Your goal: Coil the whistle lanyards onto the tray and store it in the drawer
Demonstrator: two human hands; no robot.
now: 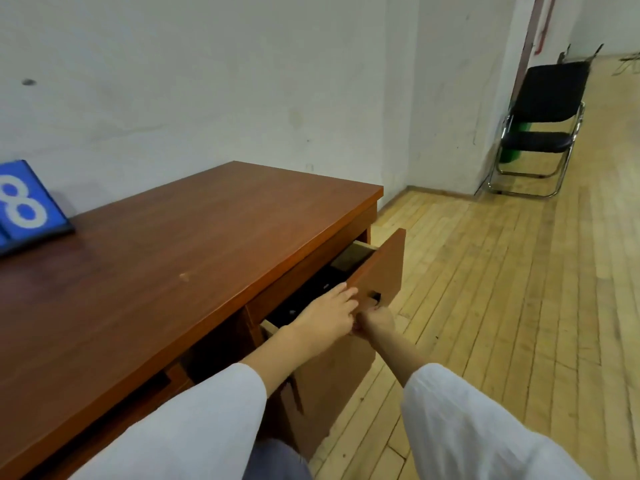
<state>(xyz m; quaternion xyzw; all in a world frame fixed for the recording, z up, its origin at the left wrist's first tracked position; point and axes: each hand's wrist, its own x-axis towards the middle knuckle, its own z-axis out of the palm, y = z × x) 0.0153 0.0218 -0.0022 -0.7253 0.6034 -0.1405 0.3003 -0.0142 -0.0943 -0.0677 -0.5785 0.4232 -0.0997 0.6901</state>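
Observation:
The top drawer [377, 268] of the brown wooden desk [166, 268] stands partly open at the desk's right end. A dark tray [311, 292] lies inside it, mostly in shadow; the lanyards on it cannot be made out. My left hand [325, 317] rests with straight fingers over the drawer's top edge, above the tray. My right hand [375, 322] is curled against the drawer front just below its recessed handle [374, 295]; what it grips is hidden.
A blue scoreboard [24, 206] showing a white 8 stands at the desk's far left. A black folding chair [540, 129] stands by the wall at the far right. Wooden plank floor [502, 306] stretches to the right of the desk.

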